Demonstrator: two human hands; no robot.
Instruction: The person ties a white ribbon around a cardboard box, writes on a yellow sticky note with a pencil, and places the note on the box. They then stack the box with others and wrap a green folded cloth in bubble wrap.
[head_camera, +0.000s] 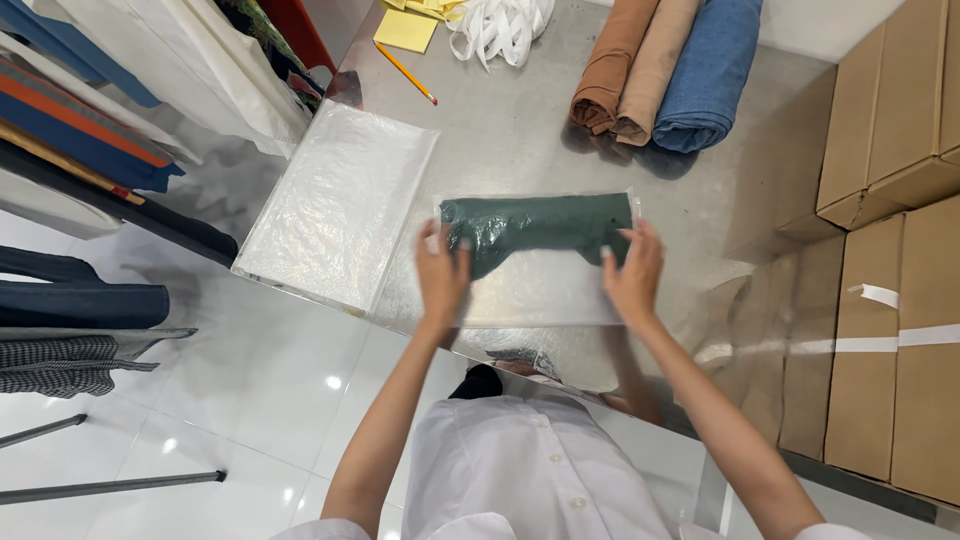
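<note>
Dark green folded garment (537, 222) in clear bag (530, 290); rust, tan and blue fabric rolls (655, 70); yellow pencil (406, 73); grey steel bench (500, 140).

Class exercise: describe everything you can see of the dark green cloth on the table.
The green cloth is dark, soft-looking fabric, rolled or folded into a long bundle lying crosswise on the shiny metal table. It sits inside a clear plastic bag, at the bag's far end. The left hand presses its left end through the plastic; the right hand grips its right end. A stack of empty bags lies beside it.
</note>
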